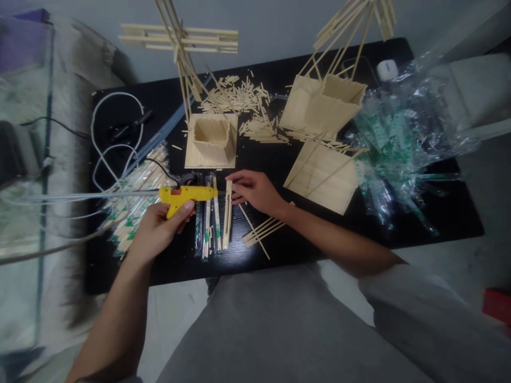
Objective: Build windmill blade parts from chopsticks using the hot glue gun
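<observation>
Joined sticks (227,226) lie at my right hand (258,192) (whether pinched, I can't tell); my left hand (163,225) clasps the glue gun (191,196).

Figure: a makeshift craft corner, indoors; whether the room belongs to a home or a small workshop cannot be determined. A black table (171,264) stands with its back edge along a plain wall (271,32). Craft work is indicated by the yellow glue gun (175,197), the heap of short cut sticks (255,98) near the middle of the back edge, and the stick-built box (211,157) on its square board. Supplies lie toward the ends: wrapped sticks (139,183) along the left edge, crumpled clear wrappers (383,127) at the right. A white cable (117,93) loops near the back left corner.
</observation>
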Motion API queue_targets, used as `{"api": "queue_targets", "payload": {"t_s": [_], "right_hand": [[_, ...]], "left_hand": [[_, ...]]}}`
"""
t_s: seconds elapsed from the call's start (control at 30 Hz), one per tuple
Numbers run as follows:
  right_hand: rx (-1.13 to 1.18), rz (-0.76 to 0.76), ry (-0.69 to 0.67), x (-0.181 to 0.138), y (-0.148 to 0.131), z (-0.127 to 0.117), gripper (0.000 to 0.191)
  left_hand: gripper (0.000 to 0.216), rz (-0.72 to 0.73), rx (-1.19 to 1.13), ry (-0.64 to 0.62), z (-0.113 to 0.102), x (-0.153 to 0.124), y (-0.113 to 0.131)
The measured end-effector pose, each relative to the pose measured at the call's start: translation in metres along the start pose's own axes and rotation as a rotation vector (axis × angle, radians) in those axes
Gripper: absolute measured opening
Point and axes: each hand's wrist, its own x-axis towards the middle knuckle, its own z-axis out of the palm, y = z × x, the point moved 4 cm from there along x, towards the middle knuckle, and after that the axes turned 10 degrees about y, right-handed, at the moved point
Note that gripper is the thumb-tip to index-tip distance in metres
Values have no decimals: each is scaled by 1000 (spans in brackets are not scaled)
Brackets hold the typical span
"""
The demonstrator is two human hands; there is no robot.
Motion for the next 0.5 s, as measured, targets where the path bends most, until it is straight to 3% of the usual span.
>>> {"api": "queue_targets", "payload": {"t_s": [0.5], "right_hand": [[-1, 3, 4, 0, 0, 0, 15]], "left_hand": [[61, 44, 139, 33, 7, -2, 13]]}}
